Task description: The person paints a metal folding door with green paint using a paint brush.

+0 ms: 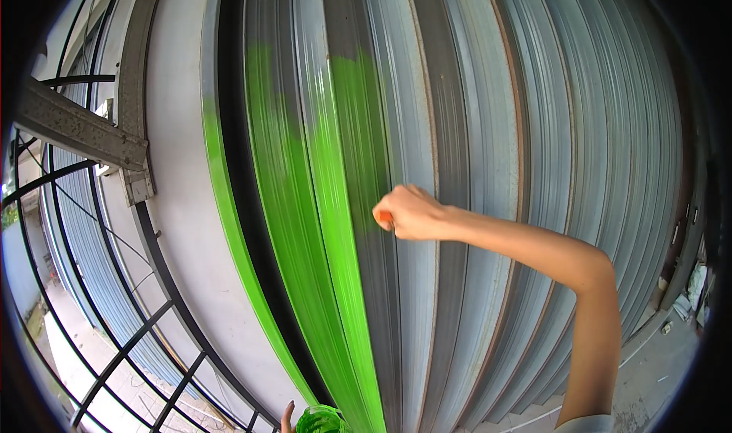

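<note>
My right hand [412, 213] is closed in a fist in front of the corrugated metal panel [488, 151]. An orange handle end [385, 216] pokes out of it, seemingly of a paintbrush; its bristles are hidden behind the hand. Wet bright green paint [335, 181] covers several ridges to the left of the fist, with streaky, uneven upper edges. At the bottom edge, one finger of my left hand [287, 417] shows against the side of a paint container [320, 420], smeared green inside. The rest of that hand is out of frame.
Bare grey ridges with rusty edges run on to the right. A white wall strip [179, 128] and a black metal grille [114, 357] stand at the left, with a steel bracket [84, 124] jutting out. Debris [690, 292] lies at the far right.
</note>
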A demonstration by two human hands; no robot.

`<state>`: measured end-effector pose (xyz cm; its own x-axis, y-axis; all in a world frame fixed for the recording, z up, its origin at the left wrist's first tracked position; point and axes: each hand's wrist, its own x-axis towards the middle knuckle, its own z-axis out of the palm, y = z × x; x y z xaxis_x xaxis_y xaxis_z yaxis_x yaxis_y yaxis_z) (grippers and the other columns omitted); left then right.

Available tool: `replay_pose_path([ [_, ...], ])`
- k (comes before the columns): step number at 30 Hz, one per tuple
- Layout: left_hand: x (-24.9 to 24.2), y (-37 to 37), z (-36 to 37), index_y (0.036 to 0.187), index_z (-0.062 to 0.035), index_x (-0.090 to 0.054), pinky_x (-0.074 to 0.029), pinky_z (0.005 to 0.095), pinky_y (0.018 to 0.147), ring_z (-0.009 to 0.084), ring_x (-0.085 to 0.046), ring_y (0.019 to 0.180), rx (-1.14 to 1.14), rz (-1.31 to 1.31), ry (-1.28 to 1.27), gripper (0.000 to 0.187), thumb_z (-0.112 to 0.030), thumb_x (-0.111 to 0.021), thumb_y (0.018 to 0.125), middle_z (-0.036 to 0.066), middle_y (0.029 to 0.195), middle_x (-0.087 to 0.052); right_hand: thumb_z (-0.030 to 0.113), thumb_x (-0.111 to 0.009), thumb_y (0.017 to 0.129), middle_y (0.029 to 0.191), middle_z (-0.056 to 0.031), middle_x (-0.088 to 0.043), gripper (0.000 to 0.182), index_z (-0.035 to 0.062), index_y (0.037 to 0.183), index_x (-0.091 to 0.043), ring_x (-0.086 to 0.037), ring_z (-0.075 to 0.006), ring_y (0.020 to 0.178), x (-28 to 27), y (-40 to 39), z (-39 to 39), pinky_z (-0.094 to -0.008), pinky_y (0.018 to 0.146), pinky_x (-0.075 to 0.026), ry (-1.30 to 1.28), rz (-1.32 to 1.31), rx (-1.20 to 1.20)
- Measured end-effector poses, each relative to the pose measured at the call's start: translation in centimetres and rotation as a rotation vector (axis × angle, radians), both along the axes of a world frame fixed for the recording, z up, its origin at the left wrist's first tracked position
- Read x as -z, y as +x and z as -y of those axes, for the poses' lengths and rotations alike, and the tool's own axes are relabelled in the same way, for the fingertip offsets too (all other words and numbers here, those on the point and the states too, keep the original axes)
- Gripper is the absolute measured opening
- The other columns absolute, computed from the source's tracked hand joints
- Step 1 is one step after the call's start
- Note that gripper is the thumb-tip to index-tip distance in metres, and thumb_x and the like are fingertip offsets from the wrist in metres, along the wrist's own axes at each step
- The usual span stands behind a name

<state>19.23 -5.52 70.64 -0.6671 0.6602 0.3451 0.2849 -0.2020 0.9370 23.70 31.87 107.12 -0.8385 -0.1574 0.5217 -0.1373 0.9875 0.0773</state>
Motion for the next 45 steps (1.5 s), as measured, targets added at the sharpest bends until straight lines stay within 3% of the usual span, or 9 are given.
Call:
replay_pose_path([
  [4, 0.7, -0.4, -0.2, 0.15, -0.0113, -0.005, -0.052, 0.044, 0.094, 0.0294, -0.058, 0.112, 0.006, -0.012, 0.002, 0.13, -0.008, -0.092, 0.053, 0.02, 0.127, -0.053, -0.015, -0.053, 0.073, 0.066, -0.0134, -0.062, 0.018, 0.0005, 0.071, -0.062, -0.061, -0.0182, 0.059, -10.2, 0.0, 0.7, -0.0321, 0.055, -0.052, 0.12, -0.272, 0.109],
  [7, -0.4, 0.3, -0.4, 0.15, -0.0109, -0.005, -0.052, 0.0443, 0.094, 0.0293, -0.058, 0.112, 0.002, 0.023, 0.047, 0.13, -0.008, -0.092, 0.053, 0.02, 0.126, -0.054, -0.012, -0.053, 0.07, 0.071, -0.0056, -0.066, 0.022, 0.0054, 0.075, -0.066, -0.062, -0.0211, 0.062, -17.1, 0.0, 0.4, -0.0347, 0.063, -0.053, 0.237, -0.827, 0.033],
  [10, -0.4, 0.3, -0.4, 0.15, -0.0104, -0.005, -0.052, 0.0446, 0.094, 0.0292, -0.058, 0.112, -0.01, 0.043, 0.038, 0.131, -0.007, -0.092, 0.052, 0.019, 0.125, -0.054, -0.009, -0.053, 0.07, 0.071, -0.0024, -0.068, 0.024, 0.0094, 0.076, -0.067, -0.064, -0.0204, 0.065, -19.4, 0.3, 0.2, -0.0335, 0.064, -0.051, 0.028, -0.813, 0.089],
  [16, -3.0, 2.0, -0.5, 0.15, -0.0101, -0.007, -0.052, 0.044, 0.094, 0.0287, -0.058, 0.111, 0.033, 0.116, 0.095, 0.13, -0.007, -0.093, 0.051, 0.019, 0.124, -0.055, -0.008, -0.054, 0.07, 0.066, -0.004, -0.066, 0.019, 0.0076, 0.069, -0.064, -0.062, -0.0139, 0.063, -7.8, -0.8, -3.2, -0.0295, 0.057, -0.045, -0.279, -0.652, -0.179],
  [19, -4.4, 2.7, -0.6, 0.15, -0.0101, -0.008, -0.052, 0.0435, 0.094, 0.0285, -0.058, 0.111, 0.019, 0.135, 0.086, 0.13, -0.007, -0.093, 0.052, 0.019, 0.124, -0.055, -0.01, -0.048, 0.065, 0.069, -0.0069, -0.065, 0.022, 0.0056, 0.068, -0.063, -0.062, -0.0215, 0.066, -2.0, 0.4, -3.3, -0.033, 0.057, -0.045, -0.18, -0.461, -0.247],
  [25, -4.4, 3.1, 0.0, 0.15, -0.0093, -0.009, -0.052, 0.0435, 0.094, 0.0287, -0.058, 0.112, -0.04, 0.115, 0.12, 0.129, -0.011, -0.093, 0.052, 0.018, 0.124, -0.055, -0.01, -0.049, 0.066, 0.07, -0.0075, -0.067, 0.021, 0.0047, 0.068, -0.063, -0.066, -0.0204, 0.071, -1.1, 3.0, -2.3, -0.0328, 0.065, -0.05, -0.227, 0.048, -0.186],
  [32, -4.1, 3.1, -0.4, 0.149, -0.0088, -0.008, -0.052, 0.0435, 0.094, 0.0286, -0.058, 0.112, -0.076, 0.101, 0.123, 0.129, -0.011, -0.093, 0.052, 0.019, 0.124, -0.055, 0.004, -0.056, 0.073, 0.07, -0.0061, -0.068, 0.013, 0.0103, 0.075, -0.067, -0.066, -0.024, 0.069, -17.8, 2.2, -2.1, -0.0335, 0.069, -0.053, -0.191, -1.032, 0.01],
  [34, -4.0, 3.0, -0.6, 0.149, -0.0086, -0.008, -0.052, 0.0435, 0.094, 0.0286, -0.058, 0.111, -0.071, 0.102, 0.127, 0.129, -0.011, -0.093, 0.052, 0.019, 0.124, -0.055, 0.004, -0.057, 0.072, 0.071, -0.007, -0.068, 0.013, 0.011, 0.075, -0.068, -0.066, -0.0268, 0.07, -18.3, 0.8, -1.9, -0.0359, 0.07, -0.053, -0.196, -1.056, 0.033],
  [45, -3.3, 1.9, -0.6, 0.149, -0.0097, -0.005, -0.052, 0.0434, 0.094, 0.0292, -0.057, 0.113, 0.03, 0.166, 0.041, 0.13, -0.004, -0.091, 0.052, 0.02, 0.127, -0.053, 0.002, -0.061, 0.074, 0.07, -0.0062, -0.068, 0.006, 0.0076, 0.073, -0.062, -0.067, -0.0254, 0.066, 0.7, -0.9, -1.6, -0.0347, 0.061, -0.051, -0.451, -0.746, 0.049],
])
